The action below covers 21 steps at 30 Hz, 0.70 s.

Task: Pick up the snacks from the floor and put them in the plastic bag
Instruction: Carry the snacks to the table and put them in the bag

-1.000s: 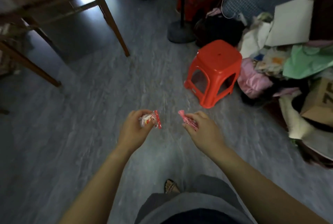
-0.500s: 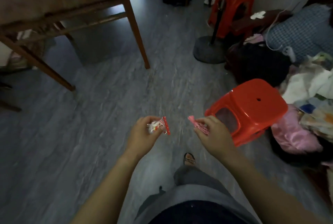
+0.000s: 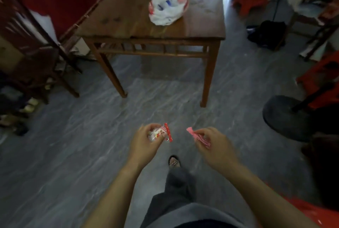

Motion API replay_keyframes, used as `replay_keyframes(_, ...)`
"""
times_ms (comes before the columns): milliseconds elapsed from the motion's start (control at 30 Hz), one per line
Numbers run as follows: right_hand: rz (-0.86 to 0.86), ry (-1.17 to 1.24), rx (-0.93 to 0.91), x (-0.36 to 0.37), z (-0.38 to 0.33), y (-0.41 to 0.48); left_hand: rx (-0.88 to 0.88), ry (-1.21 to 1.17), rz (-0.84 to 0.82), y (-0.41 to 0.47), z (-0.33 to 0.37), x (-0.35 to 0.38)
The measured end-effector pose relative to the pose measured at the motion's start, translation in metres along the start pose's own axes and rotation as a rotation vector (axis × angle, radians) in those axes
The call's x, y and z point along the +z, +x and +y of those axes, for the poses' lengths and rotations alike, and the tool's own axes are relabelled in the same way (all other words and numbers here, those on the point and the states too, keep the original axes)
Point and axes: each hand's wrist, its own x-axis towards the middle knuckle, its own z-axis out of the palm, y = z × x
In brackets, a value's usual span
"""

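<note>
You held a snack in each hand above the floor [image 3: 73, 145]: your left hand [image 3: 145, 143] curled round a white-and-red packet [image 3: 161, 133], your right hand [image 3: 212, 147] pinching a pink wrapper [image 3: 199, 136]. The plastic bag [image 3: 167, 10] lay well ahead of both hands on the wooden worktop [image 3: 128, 16]. Pickup looked done for these two, and the next move called for closing that gap and dropping them into the bag.

Open floor [image 3: 77, 154] lies between the hands and the wooden table [image 3: 128, 16]. Its front legs [image 3: 208, 80] stand ahead, a chair [image 3: 33, 47] crowds the left, and a fan base [image 3: 286, 117] blocks the right.
</note>
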Motion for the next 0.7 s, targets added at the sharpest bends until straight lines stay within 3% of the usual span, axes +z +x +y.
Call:
replay_keyframes(233, 0.085, 0.023, -0.087, -0.025, -0.03, 0.207, 0.131, 0.077, -0.015, 0.196, 0.037, -0.045)
replay_keyframes(433, 0.172, 0.069, 0.003, -0.032, -0.017, 0.323, 0.023, 0.038, -0.025, 0.307, 0.04, -0.048)
replay_keyframes(567, 0.109, 0.108, 0.046, -0.026, 0.005, 0.396, -0.072, -0.032, -0.03, 0.389, 0.037, -0.039)
replay_keyframes(700, 0.101, 0.122, 0.015, -0.036, 0.018, 0.519, -0.036, 0.002, -0.012, 0.498, 0.054, -0.035)
